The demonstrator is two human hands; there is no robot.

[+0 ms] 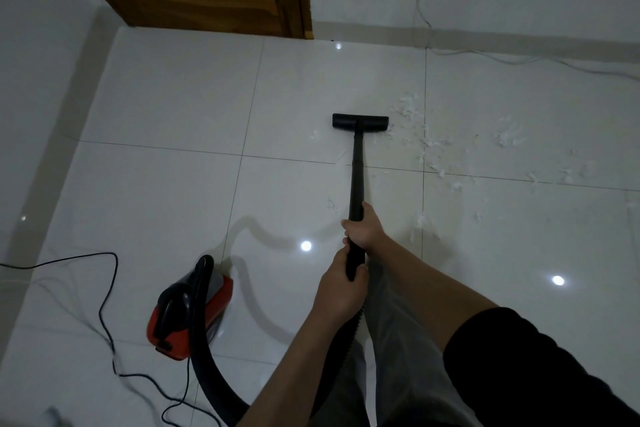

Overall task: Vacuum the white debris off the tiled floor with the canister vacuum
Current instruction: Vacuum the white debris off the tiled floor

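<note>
On the tiled floor, near the middle, the black floor nozzle is set flat, with the black wand running back from it toward the person. The wand is gripped by both hands: the right hand is wrapped round it farther up, the left hand is curled round its lower end, just behind. White debris is scattered over the tiles to the right of the nozzle, the nearest bits just beside its right end, and a few scraps lie left of the wand. The red and black canister vacuum is seen toward the floor's near left edge, its black hose curving to the person and a thin black power cord trailing left. No brand or writing can be read on it
</note>
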